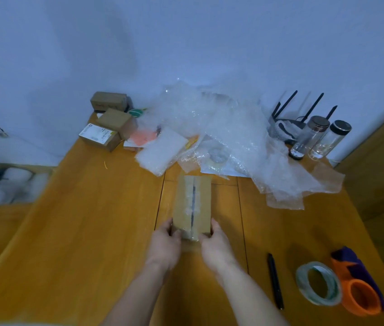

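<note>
A closed brown cardboard box (192,203) lies lengthwise on the wooden table (92,220), clear tape running along its top seam. My left hand (166,243) grips the box's near left corner, thumb on the near end. My right hand (216,245) grips the near right corner the same way. The box rests on the table between both hands.
A heap of bubble wrap (221,128) covers the far middle. Small cardboard boxes (111,125) sit far left; two glass jars (320,140) and a router (289,118) far right. Near right lie a black pen (275,281), a tape roll (318,283) and an orange tape dispenser (358,285).
</note>
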Motion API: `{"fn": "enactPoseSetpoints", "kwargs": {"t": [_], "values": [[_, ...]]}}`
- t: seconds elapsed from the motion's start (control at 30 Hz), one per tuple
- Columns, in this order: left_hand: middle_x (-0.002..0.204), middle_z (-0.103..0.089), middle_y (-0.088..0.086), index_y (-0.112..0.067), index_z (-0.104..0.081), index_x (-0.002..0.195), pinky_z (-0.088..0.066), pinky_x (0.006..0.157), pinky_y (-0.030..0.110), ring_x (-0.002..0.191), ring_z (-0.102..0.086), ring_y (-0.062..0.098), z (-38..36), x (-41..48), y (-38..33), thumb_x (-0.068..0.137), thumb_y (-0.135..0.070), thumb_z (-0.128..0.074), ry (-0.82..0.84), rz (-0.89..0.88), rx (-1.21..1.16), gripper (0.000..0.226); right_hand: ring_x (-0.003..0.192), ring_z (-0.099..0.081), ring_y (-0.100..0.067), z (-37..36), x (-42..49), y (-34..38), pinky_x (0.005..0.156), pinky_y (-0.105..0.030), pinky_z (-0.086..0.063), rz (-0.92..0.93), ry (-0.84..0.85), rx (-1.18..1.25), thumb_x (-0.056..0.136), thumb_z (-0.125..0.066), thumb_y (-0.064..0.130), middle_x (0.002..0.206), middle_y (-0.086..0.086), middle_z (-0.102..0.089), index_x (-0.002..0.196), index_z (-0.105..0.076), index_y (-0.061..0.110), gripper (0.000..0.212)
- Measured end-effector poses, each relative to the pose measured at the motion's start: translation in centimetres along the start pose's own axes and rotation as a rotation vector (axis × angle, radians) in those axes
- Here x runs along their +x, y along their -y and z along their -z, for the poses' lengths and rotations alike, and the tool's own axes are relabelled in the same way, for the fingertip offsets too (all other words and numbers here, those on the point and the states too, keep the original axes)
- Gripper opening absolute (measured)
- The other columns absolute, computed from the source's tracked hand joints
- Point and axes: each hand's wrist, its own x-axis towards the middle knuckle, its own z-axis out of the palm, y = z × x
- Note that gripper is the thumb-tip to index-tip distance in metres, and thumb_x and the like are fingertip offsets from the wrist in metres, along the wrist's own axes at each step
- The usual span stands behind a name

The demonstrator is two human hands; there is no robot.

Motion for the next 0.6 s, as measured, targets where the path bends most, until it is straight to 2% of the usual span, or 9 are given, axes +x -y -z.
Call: {"fn": "enactPoseSetpoints", "kwargs": {"t": [0.07,0.2,0.33,0.5,0.6], "values": [[0.153,-0.055,0.007,-0.013,-0.039,0.158,-0.04,0.12,0.042,0.142,-0.051,0.027,-0.1,-1.2,0.7,0.105,-0.007,-0.05,-0.003,0.005,-0.003,0.054,0.134,-0.05,-0.021,0.3,-0.9,-0.5,0.112,-0.042,-0.042,-0.006,0.007,-0.015,0.103,-0.05,0.021,0.149,0.002,-0.052,0.158,-0.027,0.034,0.061],[0.149,-0.061,0.002,-0.02,-0.043,0.156,-0.047,0.116,0.044,0.137,-0.057,0.025,-0.4,-3.3,2.3,0.103,-0.008,-0.051,-0.006,-0.016,0.037,0.055,0.114,-0.05,-0.012,1.0,-2.9,-1.8,0.104,-0.034,-0.043,0.011,0.034,-0.027,0.104,-0.048,0.017,0.145,0.003,-0.054,0.157,-0.028,0.032,0.059],[0.143,-0.064,0.0,-0.022,-0.046,0.154,-0.048,0.114,0.042,0.134,-0.058,0.023,-0.9,-4.6,3.0,0.102,-0.006,-0.051,0.0,-0.019,0.046,0.054,0.114,-0.051,-0.012,1.5,-4.3,-2.8,0.103,-0.033,-0.043,0.022,0.023,-0.023,0.104,-0.048,0.018,0.143,0.005,-0.056,0.155,-0.03,0.035,0.057],[0.145,-0.063,0.001,-0.021,-0.044,0.156,-0.047,0.115,0.041,0.135,-0.057,0.023,-1.1,-5.1,3.4,0.103,-0.006,-0.05,-0.009,-0.035,0.047,0.055,0.109,-0.051,-0.011,1.8,-4.6,-3.2,0.097,-0.03,-0.044,0.03,0.039,-0.03,0.103,-0.049,0.019,0.122,0.012,-0.057,0.153,-0.034,0.035,0.054],[0.152,-0.057,0.006,-0.019,-0.039,0.158,-0.046,0.115,0.042,0.139,-0.054,0.027,-1.0,-5.2,3.4,0.104,-0.007,-0.051,-0.011,-0.021,0.029,0.056,0.128,-0.052,-0.019,2.4,-4.6,-3.0,0.107,-0.037,-0.043,0.012,0.059,-0.059,0.103,-0.052,0.023,0.147,0.003,-0.053,0.158,-0.026,0.032,0.061]]}}
